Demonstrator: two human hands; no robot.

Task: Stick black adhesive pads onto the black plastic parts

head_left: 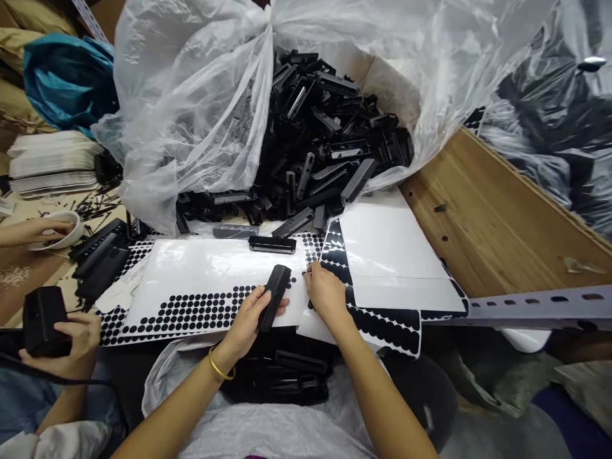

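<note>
My left hand [253,313] is closed around a black plastic part [276,294], long and narrow with a ribbed-looking top, held tilted above a white sheet of round black stickers [201,310]. At the right end of that sheet, my right hand [326,290] has its thumb and fingers pinched together. Whatever may be between those fingertips is too small to make out. A second black part [272,245] lies on the sheet just beyond my left hand, its hollow side showing.
A large clear plastic bag [191,95] of black parts [329,127] stands behind. More parts [296,376] lie in a bag at my lap. White sheets [392,255] and a wooden board [516,217] are at right. At left, another person's hand [79,344] holds a black object [45,320] near a white bowl [67,237].
</note>
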